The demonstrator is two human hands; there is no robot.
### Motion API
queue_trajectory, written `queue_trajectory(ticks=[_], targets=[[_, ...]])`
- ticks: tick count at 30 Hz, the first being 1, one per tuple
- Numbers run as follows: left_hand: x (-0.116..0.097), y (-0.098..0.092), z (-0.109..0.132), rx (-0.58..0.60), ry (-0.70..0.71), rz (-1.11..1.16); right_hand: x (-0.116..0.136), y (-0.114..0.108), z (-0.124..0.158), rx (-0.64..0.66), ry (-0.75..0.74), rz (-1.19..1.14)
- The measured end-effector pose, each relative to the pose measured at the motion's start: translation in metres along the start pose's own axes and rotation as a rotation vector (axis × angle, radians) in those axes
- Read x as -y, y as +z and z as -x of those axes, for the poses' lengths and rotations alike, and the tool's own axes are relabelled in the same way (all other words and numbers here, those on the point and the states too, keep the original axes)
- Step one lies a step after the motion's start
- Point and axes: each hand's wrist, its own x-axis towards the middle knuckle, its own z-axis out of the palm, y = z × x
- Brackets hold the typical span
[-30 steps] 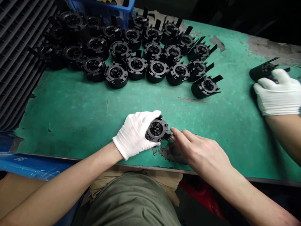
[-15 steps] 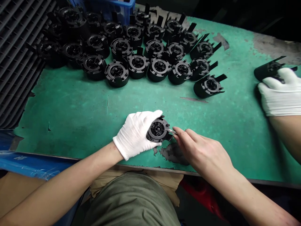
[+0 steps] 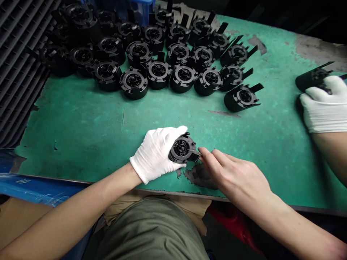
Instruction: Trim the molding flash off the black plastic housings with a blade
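My left hand (image 3: 157,153), in a white glove, is wrapped round a round black plastic housing (image 3: 182,148) just above the table's front edge. The housing's ribbed, ringed end faces up toward me, and a tab juts from its right side. My bare right hand (image 3: 230,168) is closed in a pinch beside that tab. A thin silvery tool (image 3: 200,154) shows at its fingertips; most of it is hidden by the fingers, so its exact kind is unclear.
Several similar black housings (image 3: 184,77) stand across the back of the worn green table (image 3: 94,119). At the right, another person's gloved hand (image 3: 325,104) is at a black housing (image 3: 311,77). Black slatted trays (image 3: 18,72) lie left; a blue bin (image 3: 141,11) stands behind.
The tip of the silvery tool has moved down and right from the housing's rim to beside its tab. My left hand keeps its hold on the housing.
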Motion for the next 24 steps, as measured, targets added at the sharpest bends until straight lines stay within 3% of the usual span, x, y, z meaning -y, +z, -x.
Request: queue_trajectory(ticks=[7,10,12,16,20,24], targets=[[0.002,-0.001,0.000,-0.006,0.069,0.003,-0.025,0.004,-0.010,-0.010,-0.179,-0.011],[0.001,-0.004,0.000,0.013,0.086,0.016,-0.037,0.015,-0.011,-0.101,-0.185,-0.119],[0.002,-0.006,0.002,0.013,0.110,0.058,-0.042,0.019,-0.009,-0.160,-0.120,-0.214],[0.005,-0.004,0.005,-0.015,0.197,0.163,-0.038,0.017,0.002,-0.185,0.160,-0.463],[0.008,-0.002,0.004,-0.043,0.217,0.180,-0.011,0.008,0.019,-0.249,0.321,-0.571],[0.003,0.002,0.005,-0.116,0.185,0.162,0.025,0.002,0.034,-0.233,0.403,-0.594]])
